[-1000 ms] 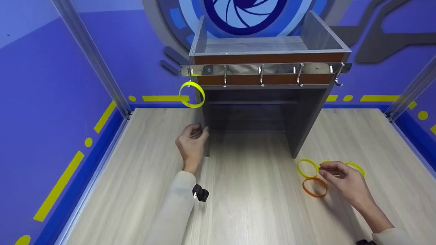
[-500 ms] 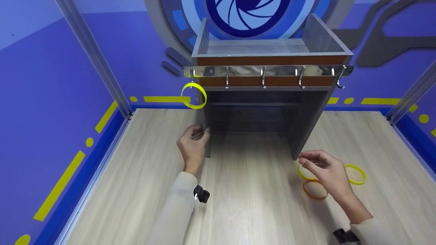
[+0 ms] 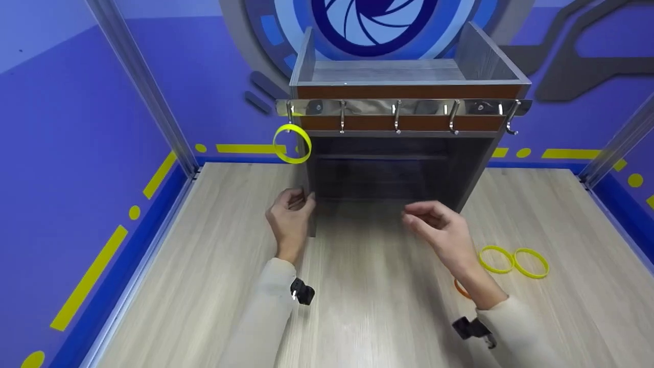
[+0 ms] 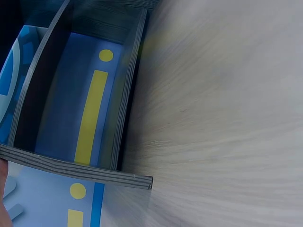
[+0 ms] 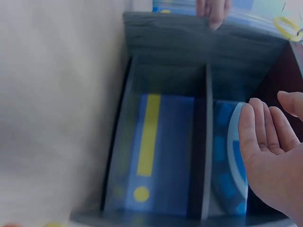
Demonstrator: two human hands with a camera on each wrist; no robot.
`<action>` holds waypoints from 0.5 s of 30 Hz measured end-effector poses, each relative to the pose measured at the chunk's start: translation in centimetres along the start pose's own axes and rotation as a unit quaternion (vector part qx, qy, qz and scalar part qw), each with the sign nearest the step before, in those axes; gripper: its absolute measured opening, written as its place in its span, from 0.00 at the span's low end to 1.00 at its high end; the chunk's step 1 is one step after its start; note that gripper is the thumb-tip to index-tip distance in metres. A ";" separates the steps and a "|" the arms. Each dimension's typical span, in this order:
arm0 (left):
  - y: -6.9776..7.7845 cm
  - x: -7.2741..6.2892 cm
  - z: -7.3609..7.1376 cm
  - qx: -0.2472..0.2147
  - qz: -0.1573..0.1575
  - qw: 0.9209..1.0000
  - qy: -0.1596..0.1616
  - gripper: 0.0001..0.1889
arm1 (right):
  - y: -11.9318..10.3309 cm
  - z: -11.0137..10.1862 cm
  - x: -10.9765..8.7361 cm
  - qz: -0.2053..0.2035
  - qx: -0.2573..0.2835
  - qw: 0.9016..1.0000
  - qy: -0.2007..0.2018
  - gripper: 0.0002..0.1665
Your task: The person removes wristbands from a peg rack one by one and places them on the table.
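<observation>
A small grey wooden shelf (image 3: 409, 92) stands on the table, with a metal hook rail (image 3: 429, 107) across its front. My left hand (image 3: 291, 222) grips the front edge of its left side panel, thumb inside; the right wrist view shows these fingers (image 5: 216, 12) over the panel. From the leftmost hook hangs a yellow ring (image 3: 291, 161). My right hand (image 3: 444, 235) is in the air before the shelf's right side, fingers nearly straight, holding nothing. Behind its wrist lie two yellow rings, one nearer (image 3: 495, 271) and one farther right (image 3: 534, 276), plus a partly covered orange ring (image 3: 458, 290).
Pale wood-grain tabletop (image 3: 357, 317) spreads in front of the shelf. Blue printed walls (image 3: 102, 128) with metal corner posts (image 3: 138, 76) enclose the sides and back. The remaining hooks carry no rings.
My right hand has moved left and away from me, from over the rings to the front of the shelf. My left hand keeps its hold on the panel; the view shifted slightly.
</observation>
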State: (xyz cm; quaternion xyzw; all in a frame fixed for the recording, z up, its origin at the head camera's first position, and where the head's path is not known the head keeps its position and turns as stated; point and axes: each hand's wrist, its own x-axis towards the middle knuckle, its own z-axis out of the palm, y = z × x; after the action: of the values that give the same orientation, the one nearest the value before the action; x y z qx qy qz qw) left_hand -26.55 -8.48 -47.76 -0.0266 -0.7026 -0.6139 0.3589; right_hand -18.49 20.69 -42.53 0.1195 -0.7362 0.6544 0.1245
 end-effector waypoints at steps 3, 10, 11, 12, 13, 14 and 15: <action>-0.1 0.0 0.1 0.005 0.002 1.000 0.002 0.08 | -0.5 1.3 0.8 -0.018 0.023 1.000 -0.004 0.11; -0.1 0.0 0.1 0.011 0.011 1.000 0.003 0.08 | -1.4 4.0 2.3 -0.032 0.072 0.997 -0.011 0.13; -0.1 0.0 0.1 0.012 0.012 1.000 0.003 0.08 | -1.6 4.4 2.5 -0.030 0.080 0.996 -0.010 0.13; -0.1 0.0 0.1 0.012 0.012 1.000 0.003 0.08 | -1.8 4.7 2.8 -0.028 0.088 0.996 -0.009 0.13; -0.1 0.0 0.1 0.012 0.013 1.000 0.002 0.07 | -1.9 5.1 3.0 -0.027 0.096 0.995 -0.008 0.13; 0.0 0.0 0.0 0.012 0.013 1.000 0.001 0.07 | -2.1 5.4 3.2 -0.026 0.104 0.994 -0.007 0.13; 0.0 0.0 0.0 0.012 0.014 1.000 0.001 0.07 | -2.3 5.7 3.5 -0.026 0.111 0.993 -0.007 0.13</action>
State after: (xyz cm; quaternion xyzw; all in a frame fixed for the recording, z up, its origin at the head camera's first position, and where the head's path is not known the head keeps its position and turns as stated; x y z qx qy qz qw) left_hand -26.58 -8.47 -47.79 -0.0312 -0.7091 -0.6004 0.3685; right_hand -21.12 14.69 -39.87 0.1558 -0.6566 0.7278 0.1221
